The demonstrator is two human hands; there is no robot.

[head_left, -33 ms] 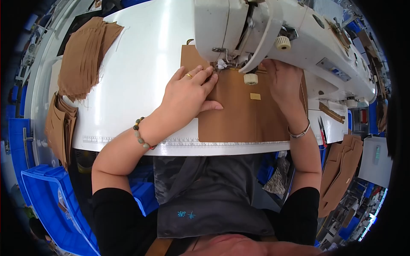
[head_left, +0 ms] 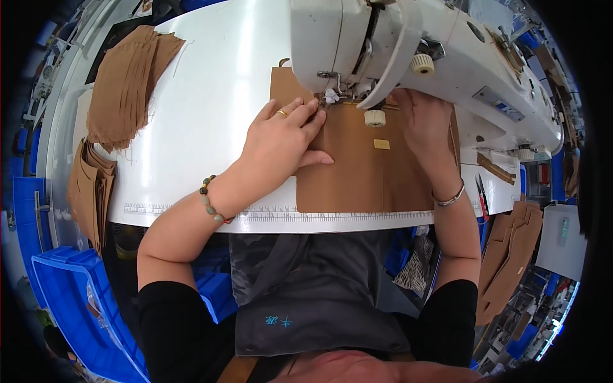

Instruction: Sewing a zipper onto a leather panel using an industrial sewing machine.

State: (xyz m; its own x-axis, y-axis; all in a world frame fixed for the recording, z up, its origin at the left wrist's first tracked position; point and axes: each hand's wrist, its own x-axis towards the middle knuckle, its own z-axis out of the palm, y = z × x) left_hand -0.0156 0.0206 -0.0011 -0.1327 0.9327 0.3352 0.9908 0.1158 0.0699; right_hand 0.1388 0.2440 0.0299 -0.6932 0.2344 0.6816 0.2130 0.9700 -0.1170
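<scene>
A brown fabric panel [head_left: 351,175] lies flat on the white sewing table, its far part beneath the presser foot and needle area of a white sewing machine [head_left: 332,96]. My left hand [head_left: 281,137] rests on the panel's left side with fingers stretched out, the fingertips close beside the presser foot. Under the machine's arm, my right hand [head_left: 424,124] has its fingers bunched together at the panel's right side; the machine partly hides them. A small yellowish tab [head_left: 382,144] sits on the panel between my hands.
Stacked brown fabric pieces [head_left: 124,89] lie at the far left, with another folded bundle [head_left: 92,185] nearer. Blue bins [head_left: 83,300] stand at lower left. Scissors [head_left: 482,195] and a brown strip [head_left: 496,168] lie at right, above more brown pieces [head_left: 511,255]. A ruler [head_left: 268,210] follows the front edge.
</scene>
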